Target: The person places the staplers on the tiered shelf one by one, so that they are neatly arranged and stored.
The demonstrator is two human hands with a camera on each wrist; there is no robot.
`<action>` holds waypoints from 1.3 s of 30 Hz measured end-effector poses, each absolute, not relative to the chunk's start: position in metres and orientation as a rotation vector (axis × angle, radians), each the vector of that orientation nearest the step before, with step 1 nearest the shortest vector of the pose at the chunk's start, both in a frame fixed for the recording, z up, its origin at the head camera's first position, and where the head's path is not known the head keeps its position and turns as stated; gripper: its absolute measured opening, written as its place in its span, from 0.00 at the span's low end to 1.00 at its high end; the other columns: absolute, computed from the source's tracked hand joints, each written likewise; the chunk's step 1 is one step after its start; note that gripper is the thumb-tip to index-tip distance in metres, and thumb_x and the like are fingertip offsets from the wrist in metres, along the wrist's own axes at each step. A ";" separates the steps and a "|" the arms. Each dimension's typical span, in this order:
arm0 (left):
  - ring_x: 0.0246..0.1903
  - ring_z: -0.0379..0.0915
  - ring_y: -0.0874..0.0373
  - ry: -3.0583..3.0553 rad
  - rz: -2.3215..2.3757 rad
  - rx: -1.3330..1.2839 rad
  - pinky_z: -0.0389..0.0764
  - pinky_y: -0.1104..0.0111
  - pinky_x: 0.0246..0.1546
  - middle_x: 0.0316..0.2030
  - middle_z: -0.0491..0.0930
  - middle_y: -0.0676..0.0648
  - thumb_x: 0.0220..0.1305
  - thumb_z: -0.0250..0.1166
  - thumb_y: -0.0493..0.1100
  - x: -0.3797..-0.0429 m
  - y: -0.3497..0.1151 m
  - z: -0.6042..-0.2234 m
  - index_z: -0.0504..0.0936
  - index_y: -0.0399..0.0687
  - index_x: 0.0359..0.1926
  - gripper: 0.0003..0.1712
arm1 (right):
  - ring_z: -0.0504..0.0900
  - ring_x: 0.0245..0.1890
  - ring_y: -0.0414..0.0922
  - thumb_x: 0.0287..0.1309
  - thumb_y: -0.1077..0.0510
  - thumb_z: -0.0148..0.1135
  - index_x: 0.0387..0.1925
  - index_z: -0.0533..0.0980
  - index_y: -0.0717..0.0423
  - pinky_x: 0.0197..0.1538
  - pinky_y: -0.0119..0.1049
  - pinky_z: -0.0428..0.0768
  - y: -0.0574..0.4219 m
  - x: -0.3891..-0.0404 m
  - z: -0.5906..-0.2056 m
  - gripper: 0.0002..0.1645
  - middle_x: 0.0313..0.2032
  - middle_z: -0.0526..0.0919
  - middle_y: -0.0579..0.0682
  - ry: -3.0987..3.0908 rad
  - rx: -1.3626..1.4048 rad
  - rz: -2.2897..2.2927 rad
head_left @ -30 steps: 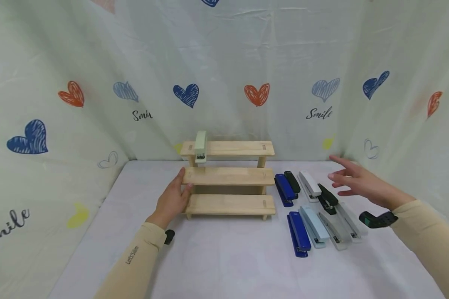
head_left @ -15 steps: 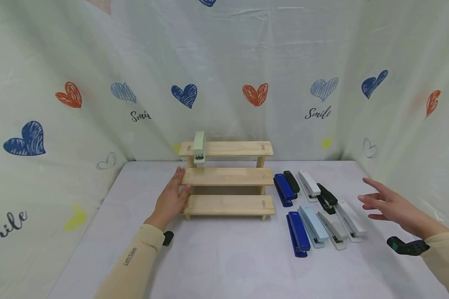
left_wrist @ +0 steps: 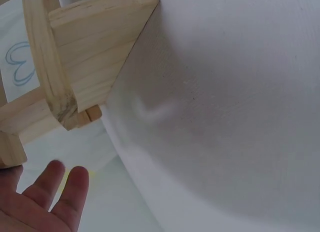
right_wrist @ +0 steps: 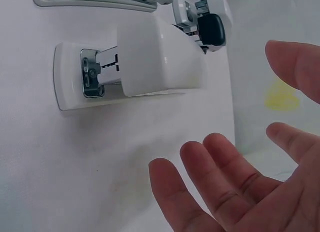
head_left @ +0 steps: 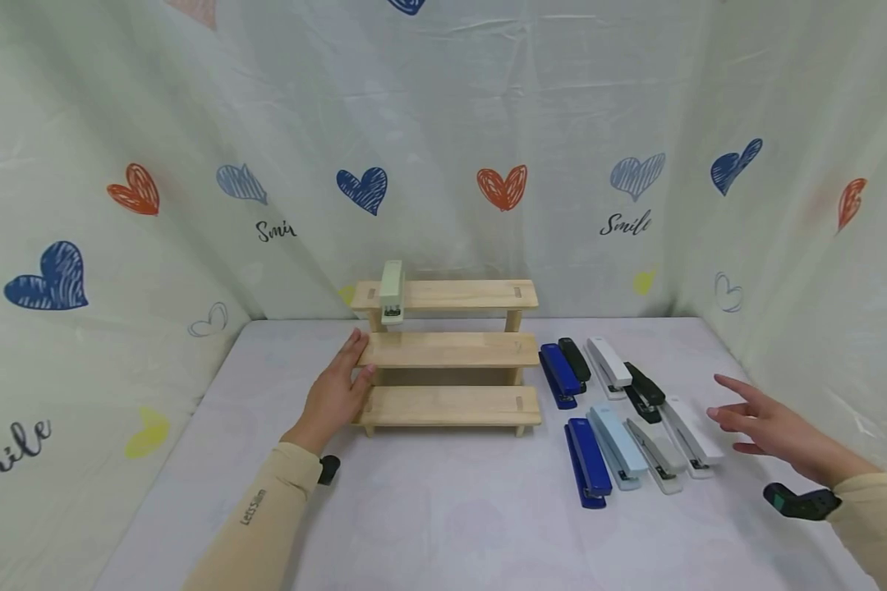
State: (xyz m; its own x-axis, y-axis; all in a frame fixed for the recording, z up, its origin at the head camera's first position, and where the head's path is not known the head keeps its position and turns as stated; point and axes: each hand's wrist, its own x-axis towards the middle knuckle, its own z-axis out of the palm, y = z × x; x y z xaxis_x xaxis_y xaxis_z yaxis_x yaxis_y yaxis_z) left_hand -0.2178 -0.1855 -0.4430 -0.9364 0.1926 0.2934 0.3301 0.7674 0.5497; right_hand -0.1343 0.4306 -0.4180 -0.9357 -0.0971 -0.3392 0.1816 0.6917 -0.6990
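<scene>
- Three-tier wooden rack (head_left: 447, 350) is standing on the white-covered table (head_left: 443, 517); the left wrist frame is cutting off most of it.
- Left hand (head_left: 335, 402) is touching the rack's left end by the middle tier, fingers straight and unclenched, thumb out of sight in its wrist view.
- Right hand (head_left: 779, 431) is hovering released, fingers apart, beside the rightmost white stapler (head_left: 691, 435).
- Rear blue stapler (head_left: 559, 372) is partly hiding a blackish stapler (head_left: 576, 359).
- Pale green stapler (head_left: 392, 289) is lying on the top tier.

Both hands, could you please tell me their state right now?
Left hand: open, touching the left end of the wooden rack.
Right hand: open, holding nothing.
</scene>
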 end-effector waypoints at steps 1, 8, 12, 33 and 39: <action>0.69 0.57 0.38 -2.743 -0.916 -0.414 0.66 0.43 0.62 0.76 0.53 0.41 0.77 0.56 0.46 -0.218 -0.186 -0.443 0.59 0.38 0.76 0.33 | 0.72 0.56 0.71 0.75 0.45 0.53 0.76 0.35 0.65 0.49 0.57 0.81 0.431 -0.135 -0.420 0.51 0.61 0.62 0.82 2.534 0.066 -1.112; 0.70 0.55 0.37 -2.762 -0.946 -0.420 0.63 0.42 0.64 0.76 0.53 0.41 0.77 0.56 0.46 -0.218 -0.188 -0.440 0.58 0.39 0.76 0.34 | 0.70 0.59 0.71 0.72 0.47 0.57 0.78 0.38 0.60 0.50 0.58 0.80 0.427 -0.136 -0.432 0.50 0.65 0.56 0.81 2.391 0.078 -1.170; 0.70 0.56 0.37 -2.759 -0.952 -0.431 0.63 0.42 0.64 0.76 0.53 0.40 0.77 0.56 0.46 -0.218 -0.188 -0.440 0.58 0.38 0.76 0.34 | 0.72 0.58 0.67 0.72 0.48 0.57 0.79 0.41 0.57 0.50 0.58 0.80 0.425 -0.135 -0.434 0.49 0.66 0.54 0.81 2.347 0.062 -1.181; 0.67 0.60 0.37 -2.789 -0.978 -0.406 0.63 0.42 0.64 0.76 0.51 0.39 0.77 0.54 0.47 -0.217 -0.188 -0.439 0.56 0.39 0.77 0.35 | 0.64 0.61 0.72 0.71 0.52 0.59 0.78 0.48 0.57 0.52 0.56 0.80 0.421 -0.135 -0.437 0.45 0.68 0.48 0.80 2.301 0.049 -1.223; 0.69 0.58 0.37 -2.794 -0.978 -0.403 0.62 0.43 0.64 0.76 0.51 0.40 0.77 0.55 0.45 -0.218 -0.188 -0.439 0.56 0.39 0.77 0.34 | 0.57 0.64 0.75 0.71 0.54 0.59 0.78 0.48 0.58 0.53 0.57 0.79 0.421 -0.134 -0.439 0.44 0.69 0.43 0.80 2.245 0.083 -1.303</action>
State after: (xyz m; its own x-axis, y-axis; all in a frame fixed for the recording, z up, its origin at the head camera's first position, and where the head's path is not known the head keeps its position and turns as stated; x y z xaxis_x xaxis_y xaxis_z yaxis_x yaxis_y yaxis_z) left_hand -0.2179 -0.1876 -0.4393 -0.9520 0.2006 0.2310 0.3009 0.7507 0.5882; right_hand -0.1343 0.4210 -0.4394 -0.8538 -0.2086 -0.4770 0.3108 0.5310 -0.7883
